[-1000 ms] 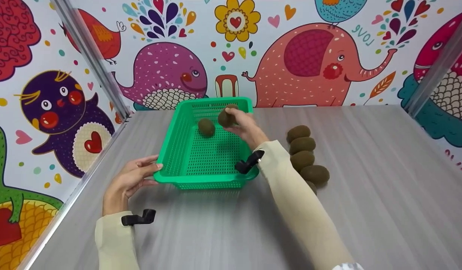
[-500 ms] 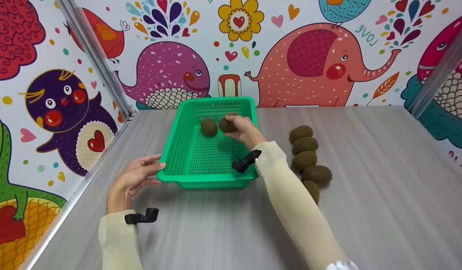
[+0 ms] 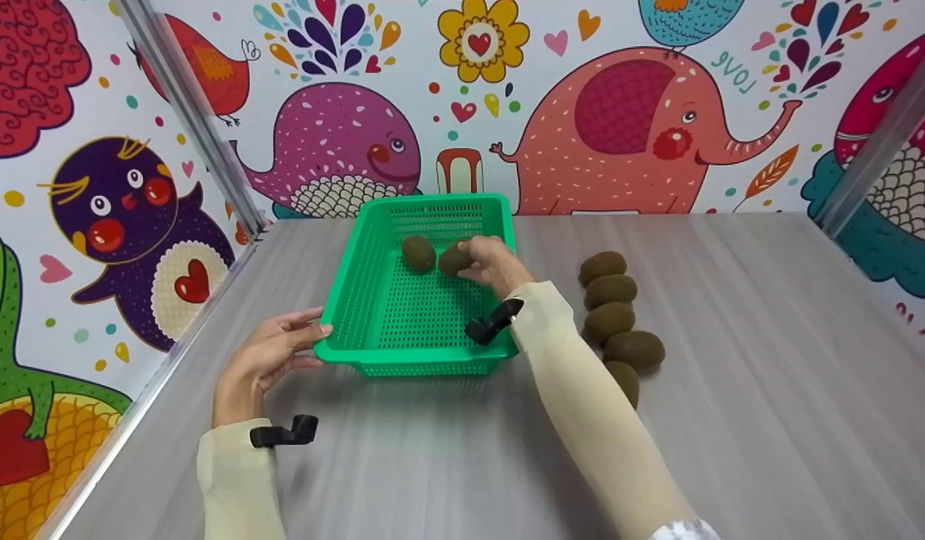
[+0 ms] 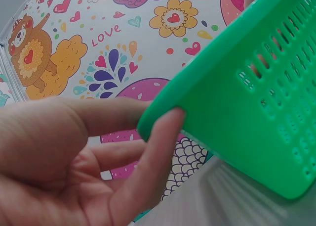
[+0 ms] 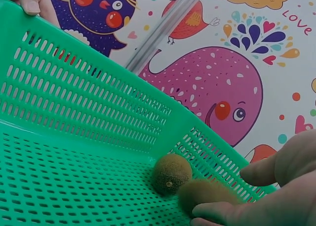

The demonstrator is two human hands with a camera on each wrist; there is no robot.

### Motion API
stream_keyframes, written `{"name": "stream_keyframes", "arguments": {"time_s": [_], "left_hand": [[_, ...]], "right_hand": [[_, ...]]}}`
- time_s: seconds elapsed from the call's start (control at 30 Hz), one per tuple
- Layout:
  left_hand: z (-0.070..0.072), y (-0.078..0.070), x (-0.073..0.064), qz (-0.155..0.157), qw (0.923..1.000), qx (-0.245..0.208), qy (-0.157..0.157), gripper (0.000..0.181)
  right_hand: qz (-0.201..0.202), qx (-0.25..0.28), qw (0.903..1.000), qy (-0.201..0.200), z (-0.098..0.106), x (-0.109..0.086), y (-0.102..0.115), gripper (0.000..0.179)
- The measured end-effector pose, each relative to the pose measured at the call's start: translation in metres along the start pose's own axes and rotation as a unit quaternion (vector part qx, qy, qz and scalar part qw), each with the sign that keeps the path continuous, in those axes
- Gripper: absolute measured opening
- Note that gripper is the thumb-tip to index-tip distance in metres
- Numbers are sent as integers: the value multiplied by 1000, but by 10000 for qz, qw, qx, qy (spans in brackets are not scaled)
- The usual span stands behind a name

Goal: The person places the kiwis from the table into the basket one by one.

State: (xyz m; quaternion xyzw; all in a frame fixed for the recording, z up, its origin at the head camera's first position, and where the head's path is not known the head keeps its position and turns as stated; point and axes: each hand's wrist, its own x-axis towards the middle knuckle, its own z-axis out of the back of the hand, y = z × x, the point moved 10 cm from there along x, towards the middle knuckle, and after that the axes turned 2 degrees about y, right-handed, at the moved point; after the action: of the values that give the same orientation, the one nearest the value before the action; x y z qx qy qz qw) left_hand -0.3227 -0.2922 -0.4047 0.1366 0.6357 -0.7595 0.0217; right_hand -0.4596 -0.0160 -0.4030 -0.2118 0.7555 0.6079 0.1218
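A green plastic basket (image 3: 413, 356) with perforated sides sits on the table. My left hand (image 3: 271, 360) pinches its near left corner, thumb and fingers on either side of the rim, as the left wrist view shows. Inside the basket, my right hand (image 3: 496, 266) is at a brown kiwi (image 3: 454, 259) near the back right. In the right wrist view the thumb stands apart from this kiwi (image 5: 202, 196), while the straight fingertips (image 5: 210, 212) touch or lie just beside it. Another kiwi (image 3: 418, 253) lies immediately to its left on the basket floor.
Several kiwis (image 3: 611, 289) lie in a column on the grey table (image 3: 770, 375), right of the basket; the nearest is partly hidden by the right sleeve (image 3: 590, 405). Behind stands a cartoon-printed wall (image 3: 612, 127), with a metal post (image 3: 199, 120) at the left corner.
My right hand has lowered its kiwi to the basket floor beside the other one, and its fingers have loosened and drawn back slightly. The left hand keeps its hold on the rim.
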Motion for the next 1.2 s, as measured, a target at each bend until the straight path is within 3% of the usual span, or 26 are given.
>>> {"name": "stream_keyframes", "arguments": {"time_s": [0.23,0.57,0.87,1.2], "left_hand": [[-2,-1,1,-23,10000,36,10,70],[1,-1,0,40,9999,83,-54,72],[0,0,0,37,10000,36,6,72],[0,-1,1,-11,10000,-5,44,72]], "right_hand": [[-98,-225,9997,-16,3,-7,2,70],[105,-293,9993,199,8,-19,20,79],[635,-1016,9909,620,7,-37,35,53],[1114,-1649,9777,667,18,-61,46,54]]}}
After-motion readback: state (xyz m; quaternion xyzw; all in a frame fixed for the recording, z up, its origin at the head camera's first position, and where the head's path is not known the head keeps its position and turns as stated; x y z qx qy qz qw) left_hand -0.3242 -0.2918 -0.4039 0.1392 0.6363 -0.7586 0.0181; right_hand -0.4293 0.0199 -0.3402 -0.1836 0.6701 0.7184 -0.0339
